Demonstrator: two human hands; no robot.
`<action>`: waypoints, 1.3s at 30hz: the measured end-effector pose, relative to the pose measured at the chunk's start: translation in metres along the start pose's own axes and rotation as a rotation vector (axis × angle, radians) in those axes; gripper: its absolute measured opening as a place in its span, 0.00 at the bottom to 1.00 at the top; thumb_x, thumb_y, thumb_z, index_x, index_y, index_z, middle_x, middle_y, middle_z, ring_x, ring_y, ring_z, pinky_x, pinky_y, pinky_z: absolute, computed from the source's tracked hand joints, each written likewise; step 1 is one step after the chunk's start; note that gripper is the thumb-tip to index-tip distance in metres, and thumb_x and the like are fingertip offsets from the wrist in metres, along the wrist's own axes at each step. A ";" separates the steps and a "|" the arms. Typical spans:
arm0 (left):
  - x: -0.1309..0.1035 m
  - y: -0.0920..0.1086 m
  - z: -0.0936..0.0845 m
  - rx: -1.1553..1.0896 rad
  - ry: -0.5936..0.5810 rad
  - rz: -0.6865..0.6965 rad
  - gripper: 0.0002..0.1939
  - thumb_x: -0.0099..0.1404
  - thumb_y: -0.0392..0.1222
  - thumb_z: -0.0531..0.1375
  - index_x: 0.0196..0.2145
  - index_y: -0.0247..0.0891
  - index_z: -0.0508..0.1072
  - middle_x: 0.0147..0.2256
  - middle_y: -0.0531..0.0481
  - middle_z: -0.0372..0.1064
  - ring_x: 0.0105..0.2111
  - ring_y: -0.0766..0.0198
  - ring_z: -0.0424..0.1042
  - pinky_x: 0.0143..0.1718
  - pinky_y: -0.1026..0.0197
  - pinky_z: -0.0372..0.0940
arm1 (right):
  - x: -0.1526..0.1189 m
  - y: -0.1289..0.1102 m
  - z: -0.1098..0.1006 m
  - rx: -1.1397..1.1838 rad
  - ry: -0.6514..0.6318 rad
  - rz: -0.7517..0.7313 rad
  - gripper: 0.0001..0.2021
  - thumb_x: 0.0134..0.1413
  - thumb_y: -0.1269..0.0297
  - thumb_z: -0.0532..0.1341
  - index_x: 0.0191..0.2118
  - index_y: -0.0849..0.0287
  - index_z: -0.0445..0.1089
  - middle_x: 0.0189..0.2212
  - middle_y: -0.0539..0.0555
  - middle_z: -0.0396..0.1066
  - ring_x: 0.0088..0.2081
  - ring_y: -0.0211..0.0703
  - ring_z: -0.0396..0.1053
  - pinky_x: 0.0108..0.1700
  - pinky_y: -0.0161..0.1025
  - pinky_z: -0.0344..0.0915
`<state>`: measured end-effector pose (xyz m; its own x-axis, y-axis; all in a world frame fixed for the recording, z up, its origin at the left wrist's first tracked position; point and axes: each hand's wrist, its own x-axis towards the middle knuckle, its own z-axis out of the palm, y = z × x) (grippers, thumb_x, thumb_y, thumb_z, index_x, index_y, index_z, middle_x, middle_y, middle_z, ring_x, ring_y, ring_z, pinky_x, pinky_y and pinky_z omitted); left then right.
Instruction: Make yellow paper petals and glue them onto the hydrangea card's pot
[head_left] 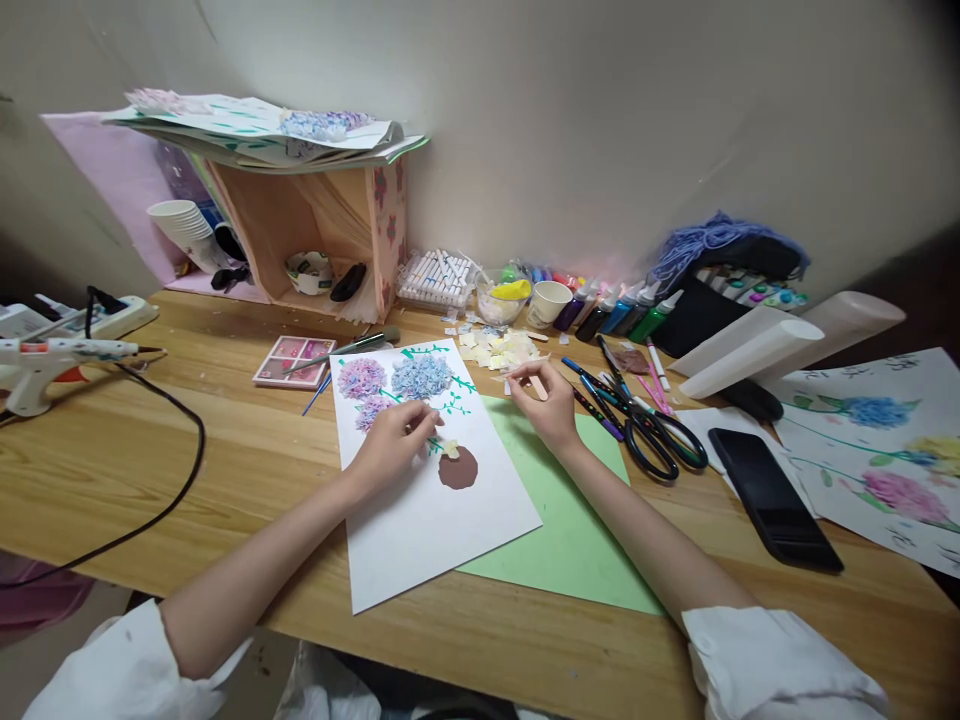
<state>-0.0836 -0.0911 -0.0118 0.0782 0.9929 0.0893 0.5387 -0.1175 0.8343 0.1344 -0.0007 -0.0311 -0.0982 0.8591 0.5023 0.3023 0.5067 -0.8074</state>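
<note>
My left hand (396, 445) is over the white paper (405, 545), its fingers closed in a pinch beside a brown paper circle (458, 469). Whatever those fingertips hold, if anything, is too small to make out. A small pale-yellow paper cluster (450, 450) lies at the circle's upper edge. Pink-purple petal clusters (361, 379), a blue cluster (421, 376) and green drawn stems decorate the sheet's top. My right hand (546, 408) is raised above the green sheet (570, 530), thumb and fingers pinched near the pile of pale-yellow paper scraps (504, 349). Its tiny content is unclear.
Black-handled scissors (660, 445) and pens lie right of my right hand, near a phone (772, 495). Glue bottles (622, 310), a paper cup (549, 303) and a marker box (437, 279) line the back. A glue gun (45, 370) with its cord sits left.
</note>
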 end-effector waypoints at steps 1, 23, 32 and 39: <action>-0.001 0.002 -0.001 0.006 0.006 0.031 0.16 0.65 0.50 0.50 0.33 0.37 0.71 0.31 0.49 0.70 0.29 0.65 0.68 0.30 0.63 0.62 | -0.004 -0.006 0.003 0.055 -0.053 0.015 0.03 0.49 0.67 0.61 0.31 0.59 0.66 0.29 0.51 0.69 0.34 0.40 0.69 0.39 0.39 0.65; 0.000 0.000 -0.019 0.102 -0.312 0.048 0.09 0.56 0.46 0.60 0.26 0.38 0.75 0.33 0.49 0.71 0.36 0.60 0.68 0.37 0.60 0.60 | -0.070 -0.037 -0.003 0.183 -0.059 -0.222 0.16 0.63 0.60 0.48 0.33 0.55 0.72 0.19 0.51 0.67 0.21 0.40 0.64 0.24 0.40 0.61; 0.000 -0.006 -0.006 0.220 -0.204 0.073 0.08 0.58 0.42 0.57 0.26 0.38 0.74 0.32 0.47 0.69 0.37 0.58 0.67 0.37 0.58 0.59 | -0.076 -0.041 0.005 0.064 -0.316 -0.521 0.10 0.62 0.66 0.49 0.40 0.54 0.67 0.25 0.52 0.73 0.26 0.41 0.69 0.28 0.39 0.65; 0.002 -0.007 -0.005 0.223 -0.198 0.065 0.09 0.58 0.43 0.57 0.26 0.38 0.74 0.32 0.47 0.69 0.36 0.59 0.67 0.37 0.59 0.59 | -0.075 -0.040 0.007 -0.025 -0.338 -0.533 0.10 0.63 0.65 0.49 0.41 0.54 0.67 0.27 0.52 0.74 0.26 0.40 0.68 0.30 0.38 0.65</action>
<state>-0.0911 -0.0882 -0.0148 0.2687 0.9631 0.0130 0.6960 -0.2035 0.6886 0.1229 -0.0848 -0.0388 -0.5340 0.4665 0.7051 0.1507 0.8731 -0.4636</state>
